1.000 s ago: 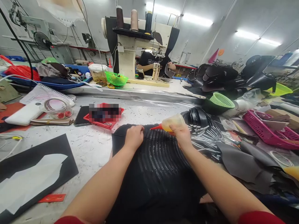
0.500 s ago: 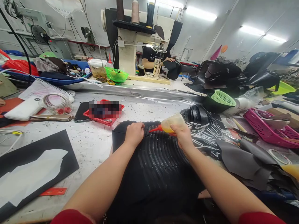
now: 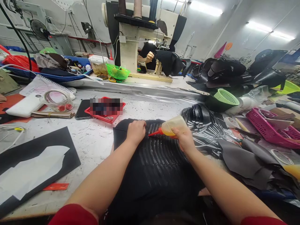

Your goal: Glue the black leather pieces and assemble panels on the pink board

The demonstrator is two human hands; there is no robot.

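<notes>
My right hand (image 3: 185, 140) is wrapped round a squeeze bottle (image 3: 174, 124) of yellowish liquid, probably glue. The bottle is tilted, its red nozzle (image 3: 155, 132) pointing left and down onto layered black pieces (image 3: 164, 156). Shiny wet-looking curved streaks run across these overlapping strips. At their far left part, my left hand (image 3: 136, 130) is closed on the black material, fingers together and bent over; the fingertips are partly hidden. The nozzle tip lies just right of my left hand. A bundle of black strips with pale edges (image 3: 203, 122) lies beyond the bottle.
A red tray (image 3: 105, 117) with blurred contents stands ahead. Left lies a black sheet (image 3: 70, 156) with white paper pieces (image 3: 47, 165). Dark grey sheets (image 3: 241, 162) and a magenta basket (image 3: 269, 131) are right. Behind the sewing machine (image 3: 128, 47), a co-worker's hand (image 3: 150, 57) shows.
The nozzle tip has moved slightly left and down, nearer my left hand. My left hand stays on the black pieces. Behind the machine, the co-worker's hand and dark material have shifted.
</notes>
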